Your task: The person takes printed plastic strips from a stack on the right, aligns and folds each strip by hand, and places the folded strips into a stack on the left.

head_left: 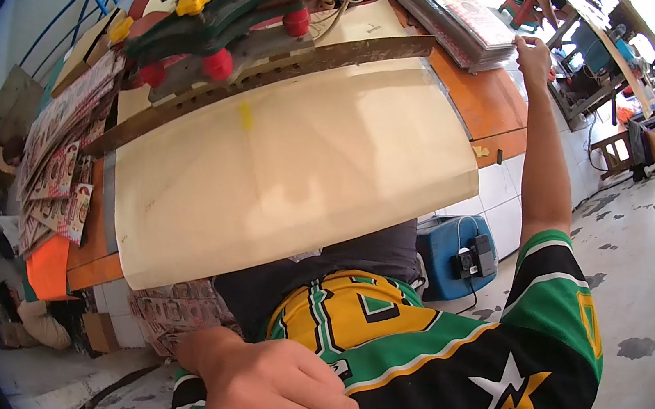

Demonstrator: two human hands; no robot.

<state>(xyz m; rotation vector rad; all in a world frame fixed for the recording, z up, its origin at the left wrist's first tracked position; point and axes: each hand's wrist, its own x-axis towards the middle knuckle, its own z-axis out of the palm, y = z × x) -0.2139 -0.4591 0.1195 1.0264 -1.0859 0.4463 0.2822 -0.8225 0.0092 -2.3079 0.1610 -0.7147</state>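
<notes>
My right hand (533, 59) is stretched out to the upper right, its fingers closed at the near corner of a stack of printed sheets (471, 25). Close to the camera at the bottom, my left hand (281, 397) is curled in front of the shirt; whatever its fingers hold is hidden. A large cream sheet (291, 167) lies over the orange work table, its near edge overhanging towards my lap. Along the sheet's far side runs a metal bar (277, 86), under a machine with a green frame (219, 21) and red knobs.
Loose printed sheets (63, 137) are piled at the left of the orange table (482, 101). A blue stool (453, 258) bearing a black adapter stands below the right side. Another person (39, 324) is at the lower left. A cluttered bench (604, 51) stands at the upper right.
</notes>
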